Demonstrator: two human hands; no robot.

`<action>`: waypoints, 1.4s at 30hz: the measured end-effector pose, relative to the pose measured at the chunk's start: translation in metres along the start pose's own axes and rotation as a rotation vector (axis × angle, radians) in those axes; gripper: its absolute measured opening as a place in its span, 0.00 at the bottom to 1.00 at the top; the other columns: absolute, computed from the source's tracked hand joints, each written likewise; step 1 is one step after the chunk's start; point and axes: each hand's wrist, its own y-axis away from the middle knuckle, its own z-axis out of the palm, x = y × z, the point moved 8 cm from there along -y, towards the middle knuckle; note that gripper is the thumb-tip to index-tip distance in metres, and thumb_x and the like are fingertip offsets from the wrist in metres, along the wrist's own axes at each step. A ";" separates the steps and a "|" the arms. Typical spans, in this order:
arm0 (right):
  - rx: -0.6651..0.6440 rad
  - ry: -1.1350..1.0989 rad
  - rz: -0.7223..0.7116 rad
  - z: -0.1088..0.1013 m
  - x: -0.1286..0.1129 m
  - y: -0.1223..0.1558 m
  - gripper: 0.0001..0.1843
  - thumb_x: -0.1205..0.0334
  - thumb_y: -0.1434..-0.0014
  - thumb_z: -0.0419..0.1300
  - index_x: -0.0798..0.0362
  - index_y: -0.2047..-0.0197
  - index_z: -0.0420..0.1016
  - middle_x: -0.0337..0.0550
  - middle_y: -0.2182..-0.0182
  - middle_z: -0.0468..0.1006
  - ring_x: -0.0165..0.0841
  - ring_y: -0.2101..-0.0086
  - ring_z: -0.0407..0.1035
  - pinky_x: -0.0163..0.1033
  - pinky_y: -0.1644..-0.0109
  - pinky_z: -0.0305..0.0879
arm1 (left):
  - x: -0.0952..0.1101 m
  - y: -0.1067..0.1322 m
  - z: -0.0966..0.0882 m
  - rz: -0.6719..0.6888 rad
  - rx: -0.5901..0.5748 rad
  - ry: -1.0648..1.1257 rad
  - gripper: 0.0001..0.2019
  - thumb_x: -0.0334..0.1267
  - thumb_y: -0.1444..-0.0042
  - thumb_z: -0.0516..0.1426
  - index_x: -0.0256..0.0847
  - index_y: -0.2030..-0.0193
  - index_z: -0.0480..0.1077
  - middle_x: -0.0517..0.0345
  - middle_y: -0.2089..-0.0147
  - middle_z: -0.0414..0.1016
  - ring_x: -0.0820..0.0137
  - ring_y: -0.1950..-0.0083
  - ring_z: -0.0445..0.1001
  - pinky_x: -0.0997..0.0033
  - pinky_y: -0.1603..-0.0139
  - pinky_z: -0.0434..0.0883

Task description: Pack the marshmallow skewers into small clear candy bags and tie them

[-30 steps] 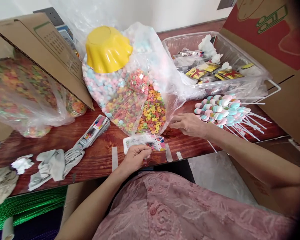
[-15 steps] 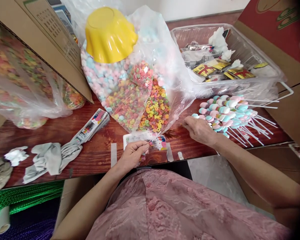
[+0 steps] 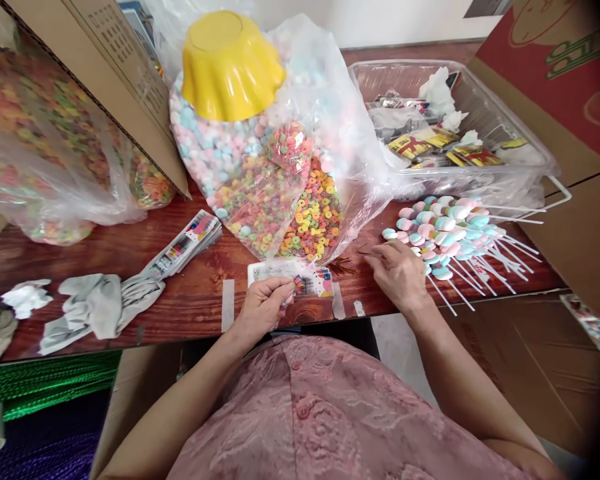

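The left hand (image 3: 263, 308) is pinched shut, thumb against fingertips, on the near edge of a small printed cellophane packet (image 3: 291, 275) that lies flat on the wooden table (image 3: 190, 307), just in front of the big clear bag of coloured cereal rings (image 3: 285, 207). The right hand (image 3: 397, 270) rests knuckles-up on the table to the right of that bag, its fingertips closed on what looks like a thin stick (image 3: 367, 253) pointing toward the bag; the stick is too fine to tell more.

The packet appears very light, thin and limp, and its film is likely slick, so a judgement would be that a pinch at one edge or corner suits it better than a grasp across the middle, which would crumple it. The stick seems light and stiff but easy to bend or snap, best held near one end between thumb and forefinger.

To the right of the cereal bag, touching the right hand's far side, lies a heap of pastel marshmallow pops (image 3: 450, 230) on white sticks. Behind them stands a clear plastic tray (image 3: 530, 143) of wrappers. A yellow fluted bowl (image 3: 230, 63) sits upside down on top of the bag. Left of the bag lie a flat stack of printed packets (image 3: 187, 243) and a crumpled grey cloth (image 3: 97, 310).
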 end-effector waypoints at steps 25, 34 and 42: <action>-0.180 -0.936 -0.146 0.019 -0.137 0.030 0.12 0.65 0.36 0.55 0.47 0.56 0.80 0.42 0.68 0.78 0.32 0.68 0.72 0.39 0.64 0.69 | -0.004 0.001 0.011 0.092 -0.111 0.022 0.10 0.41 0.48 0.54 0.38 0.76 0.65 0.63 0.76 0.61 0.77 0.74 0.60 0.76 0.71 0.61; 0.026 -1.045 0.108 0.013 -0.127 0.038 0.20 0.63 0.44 0.64 0.47 0.48 0.67 0.35 0.71 0.76 0.30 0.71 0.69 0.38 0.65 0.67 | 0.015 0.002 -0.002 0.298 -0.003 -0.148 0.17 0.47 0.40 0.53 0.39 0.75 0.65 0.61 0.75 0.63 0.74 0.70 0.62 0.73 0.66 0.63; -0.485 -1.497 0.362 0.051 -0.128 0.034 0.12 0.53 0.50 0.68 0.52 0.73 0.74 0.35 0.80 0.70 0.26 0.79 0.60 0.34 0.75 0.59 | 0.041 0.009 0.006 0.470 -0.006 -0.228 0.15 0.42 0.40 0.53 0.38 0.75 0.68 0.59 0.73 0.66 0.73 0.69 0.63 0.71 0.64 0.63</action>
